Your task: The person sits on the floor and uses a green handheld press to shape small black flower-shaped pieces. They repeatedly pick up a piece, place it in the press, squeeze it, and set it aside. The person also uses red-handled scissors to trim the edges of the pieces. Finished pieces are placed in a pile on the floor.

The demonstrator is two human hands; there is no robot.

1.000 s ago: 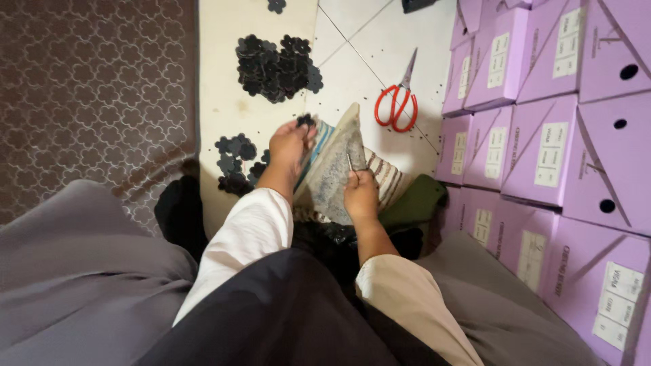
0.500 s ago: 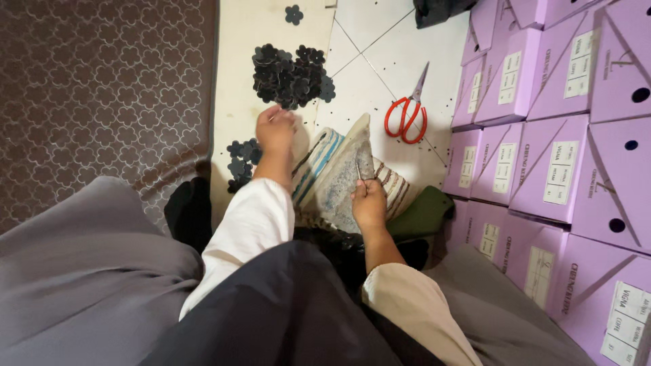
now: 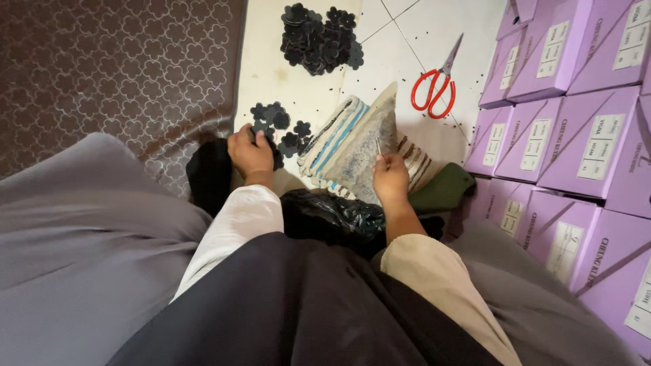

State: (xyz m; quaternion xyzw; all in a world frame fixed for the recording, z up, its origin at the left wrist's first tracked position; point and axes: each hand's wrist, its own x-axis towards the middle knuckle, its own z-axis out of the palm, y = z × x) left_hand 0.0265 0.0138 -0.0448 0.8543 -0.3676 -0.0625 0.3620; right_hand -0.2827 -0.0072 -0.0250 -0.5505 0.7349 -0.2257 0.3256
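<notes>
A seated person worked on a pale tiled floor (image 3: 298,88), the left hand (image 3: 249,150) lowered onto a small cluster of flat black flower-shaped cut-outs (image 3: 279,129) beside the edge of a brown patterned mat (image 3: 122,68), its fingers curled together over one or two pieces. The right hand (image 3: 390,179) pinched a thin silvery needle-like tool (image 3: 378,146), thumb and forefinger clamped on it, its tip held against a grey sack-like cushion with blue and white stripes (image 3: 352,146) lying near the middle of the floor. A larger heap of the same black cut-outs (image 3: 319,37) lay toward the far edge of the tiles, well apart from the hands, and red-handled scissors (image 3: 435,85) rested shut just beside stacked lilac cardboard boxes (image 3: 569,115) along the right-hand edge. A crumpled black plastic bag (image 3: 332,215) sat between the forearms. The cut-outs looked thin, light and limp, likely felt or foam, so they would probably lift best pinched singly at a petal edge; the needle-like tool, stiff and slippery, appeared best gripped near its upper end
</notes>
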